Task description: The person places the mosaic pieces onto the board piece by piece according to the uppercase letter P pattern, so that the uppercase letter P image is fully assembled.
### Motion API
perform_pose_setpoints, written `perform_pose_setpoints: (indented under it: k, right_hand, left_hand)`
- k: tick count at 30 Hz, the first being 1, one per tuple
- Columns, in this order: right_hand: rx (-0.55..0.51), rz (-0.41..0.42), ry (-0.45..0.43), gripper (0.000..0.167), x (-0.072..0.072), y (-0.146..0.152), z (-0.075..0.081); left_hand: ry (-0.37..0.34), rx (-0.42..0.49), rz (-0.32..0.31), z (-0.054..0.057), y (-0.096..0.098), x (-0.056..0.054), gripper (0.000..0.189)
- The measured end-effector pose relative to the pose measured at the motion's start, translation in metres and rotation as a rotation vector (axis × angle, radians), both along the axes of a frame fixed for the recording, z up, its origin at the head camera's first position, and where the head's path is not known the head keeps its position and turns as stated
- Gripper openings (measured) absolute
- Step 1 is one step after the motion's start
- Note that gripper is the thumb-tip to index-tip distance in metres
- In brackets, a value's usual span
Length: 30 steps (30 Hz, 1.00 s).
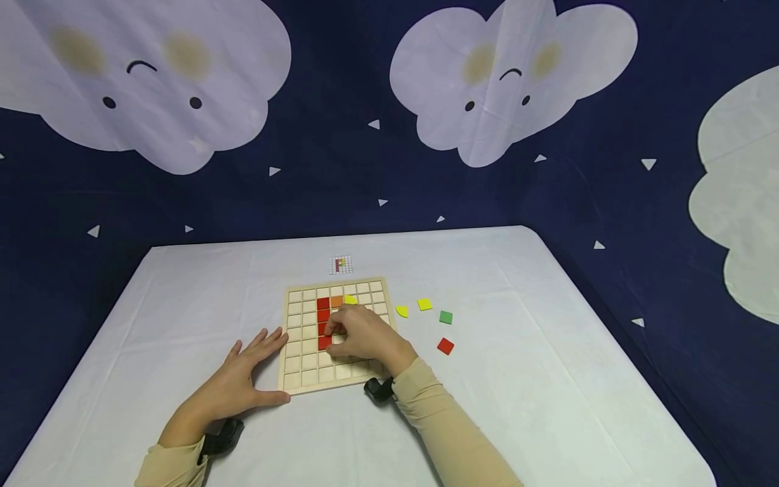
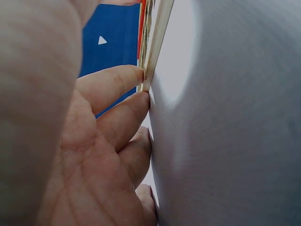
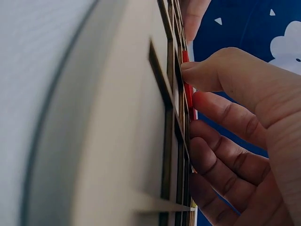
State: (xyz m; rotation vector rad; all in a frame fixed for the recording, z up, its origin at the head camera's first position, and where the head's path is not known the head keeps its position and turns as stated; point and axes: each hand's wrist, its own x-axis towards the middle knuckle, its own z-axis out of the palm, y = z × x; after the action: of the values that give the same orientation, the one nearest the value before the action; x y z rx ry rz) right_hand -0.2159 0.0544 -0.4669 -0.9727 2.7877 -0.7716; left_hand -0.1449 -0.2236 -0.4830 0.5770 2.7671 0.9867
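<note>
A square wooden grid board (image 1: 316,386) lies on the white table. Down one of its columns run several red square tiles (image 1: 323,316), with an orange tile (image 1: 337,302) and a yellow tile (image 1: 350,299) along the top. My right hand (image 1: 367,333) reaches over the board, thumb and index finger pinching the lowest red tile (image 1: 324,343) at its cell; the other fingers hang curled over the grid. Spread out flat, my left hand (image 1: 236,382) touches the board's left edge with its fingertips. Part of the grid is hidden under the right hand.
Right of the board lie a yellow quarter-round tile (image 1: 402,311), a yellow square tile (image 1: 425,304), a green tile (image 1: 446,317) and a loose red tile (image 1: 445,346). Behind the board is a small printed grid card (image 1: 341,264) with a coloured pattern. A dark blue cloth (image 1: 328,196) hangs beyond the table.
</note>
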Motion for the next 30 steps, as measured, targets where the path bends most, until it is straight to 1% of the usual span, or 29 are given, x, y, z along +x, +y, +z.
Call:
perform_pose_setpoints:
  k: [9,21,24,30]
  right_hand:
    - [0.006,0.006,-0.005,0.017,0.000,-0.001,0.000]
    - [0.021,0.010,-0.035,0.019,0.002,-0.003,0.002]
    - [0.030,0.029,-0.044,0.020,0.001,0.000,0.004]
    - [0.047,0.073,-0.051,0.020,0.000,0.013,0.015]
  left_hand:
    - [-0.003,0.008,-0.001,0.000,-0.001,0.000,0.110]
    - [-0.005,0.005,0.003,-0.001,-0.001,0.001,0.110]
    - [-0.011,0.003,0.008,-0.001,0.000,0.001,0.110]
    - [-0.017,0.003,0.016,-0.001,0.001,0.001,0.111]
